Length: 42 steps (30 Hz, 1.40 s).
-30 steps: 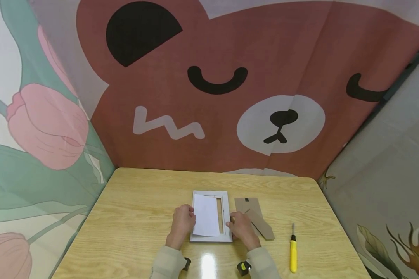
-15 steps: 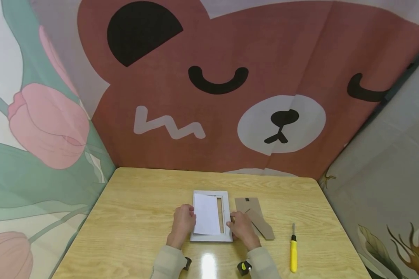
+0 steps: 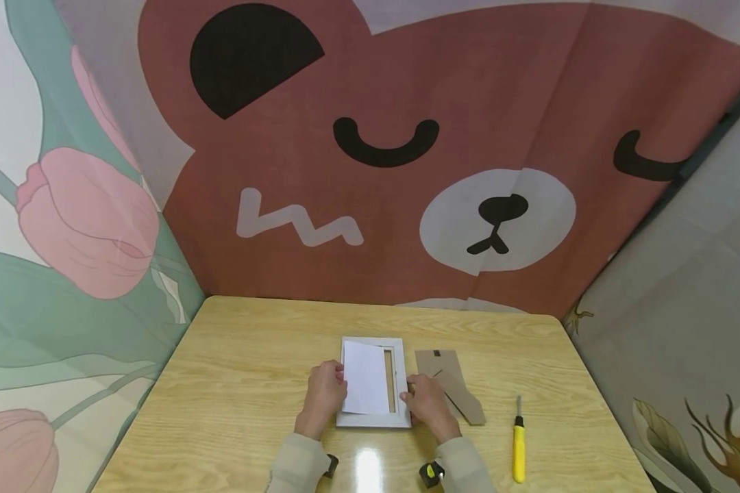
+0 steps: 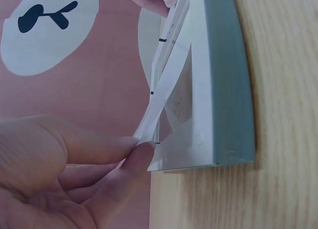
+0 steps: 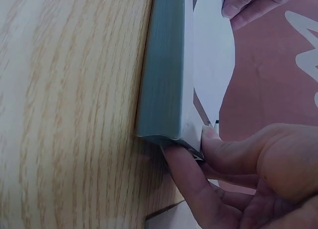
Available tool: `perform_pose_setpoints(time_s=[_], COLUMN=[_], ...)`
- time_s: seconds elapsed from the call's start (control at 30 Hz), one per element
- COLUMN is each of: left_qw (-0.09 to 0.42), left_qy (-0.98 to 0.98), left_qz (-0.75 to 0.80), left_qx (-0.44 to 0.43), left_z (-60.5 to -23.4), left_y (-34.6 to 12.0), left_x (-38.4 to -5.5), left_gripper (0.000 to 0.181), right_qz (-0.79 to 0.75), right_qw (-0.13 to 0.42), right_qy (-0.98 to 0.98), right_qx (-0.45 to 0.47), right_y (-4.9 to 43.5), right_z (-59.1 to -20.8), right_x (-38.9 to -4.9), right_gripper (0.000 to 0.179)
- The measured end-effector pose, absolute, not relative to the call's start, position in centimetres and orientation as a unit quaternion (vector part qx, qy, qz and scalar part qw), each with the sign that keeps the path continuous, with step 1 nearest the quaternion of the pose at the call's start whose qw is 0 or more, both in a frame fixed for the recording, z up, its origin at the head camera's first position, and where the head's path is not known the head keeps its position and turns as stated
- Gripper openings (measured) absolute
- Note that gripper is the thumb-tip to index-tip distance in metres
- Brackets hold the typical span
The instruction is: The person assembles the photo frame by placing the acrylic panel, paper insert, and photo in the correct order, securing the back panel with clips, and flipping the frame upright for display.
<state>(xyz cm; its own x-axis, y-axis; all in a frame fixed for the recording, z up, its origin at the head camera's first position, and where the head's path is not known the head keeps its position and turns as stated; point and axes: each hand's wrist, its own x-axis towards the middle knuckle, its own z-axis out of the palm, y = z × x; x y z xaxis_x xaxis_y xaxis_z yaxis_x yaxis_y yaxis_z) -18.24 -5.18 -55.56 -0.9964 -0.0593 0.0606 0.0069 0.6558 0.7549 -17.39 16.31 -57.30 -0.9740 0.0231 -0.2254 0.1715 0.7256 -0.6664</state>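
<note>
A white rectangular picture frame (image 3: 401, 370) lies on the table, with an open slot showing along its right part. Over its left part is a sheet of white paper (image 3: 365, 380), smaller than the frame. My left hand (image 3: 325, 392) pinches the paper's left edge between thumb and forefinger; the left wrist view shows the sheet (image 4: 169, 85) bowed and lifted off the frame at that side. At the frame's right side my right hand (image 3: 430, 404) grips the rim, thumb on top and forefinger under the corner, as the right wrist view shows on the frame's side (image 5: 164, 65).
A brown backing board (image 3: 438, 361) with a stand leg (image 3: 462, 400) lies just right of the frame, partly behind the right hand. Farther right is a yellow-handled screwdriver (image 3: 518, 448). Patterned curtains surround the wooden table (image 3: 253, 383) at the back and sides.
The paper has shifted slightly up and to the right over the frame, with the left hand still pinching it. The right hand and the frame stay in place.
</note>
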Motion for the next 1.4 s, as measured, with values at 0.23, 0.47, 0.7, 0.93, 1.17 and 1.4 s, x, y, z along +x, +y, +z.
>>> perform_pose_setpoints(time_s=[0.23, 0.47, 0.7, 0.93, 1.17, 1.4], left_qw=[0.033, 0.026, 0.032, 0.030, 0.033, 0.030], left_qy=[-0.907, -0.908, -0.909, -0.911, -0.909, -0.910], left_qz=[-0.419, -0.419, -0.415, -0.412, -0.416, -0.412], left_qx=[0.005, 0.007, 0.006, 0.015, 0.016, 0.020], left_z=[-55.64, -55.90, -56.06, -56.20, -56.16, -55.99], left_y=[-5.18, -5.02, -4.99, -4.94, -4.70, -4.55], left_x=[-18.36, -18.40, -18.48, -18.58, -18.48, -18.54], left_gripper=[0.024, 0.024, 0.024, 0.024, 0.025, 0.024], right_qz=[-0.366, -0.367, -0.369, -0.372, -0.372, -0.368], right_qw=[0.094, 0.097, 0.101, 0.101, 0.099, 0.093], right_qy=[0.925, 0.924, 0.923, 0.921, 0.922, 0.924], right_qx=[0.046, 0.049, 0.047, 0.047, 0.047, 0.039], right_y=[16.26, 16.27, 16.32, 16.31, 16.25, 16.42], right_z=[-57.39, -57.45, -57.25, -57.38, -57.08, -57.20], right_x=[-17.43, -17.33, -17.34, -17.30, -17.18, -17.23], right_gripper=[0.037, 0.036, 0.038, 0.038, 0.037, 0.036])
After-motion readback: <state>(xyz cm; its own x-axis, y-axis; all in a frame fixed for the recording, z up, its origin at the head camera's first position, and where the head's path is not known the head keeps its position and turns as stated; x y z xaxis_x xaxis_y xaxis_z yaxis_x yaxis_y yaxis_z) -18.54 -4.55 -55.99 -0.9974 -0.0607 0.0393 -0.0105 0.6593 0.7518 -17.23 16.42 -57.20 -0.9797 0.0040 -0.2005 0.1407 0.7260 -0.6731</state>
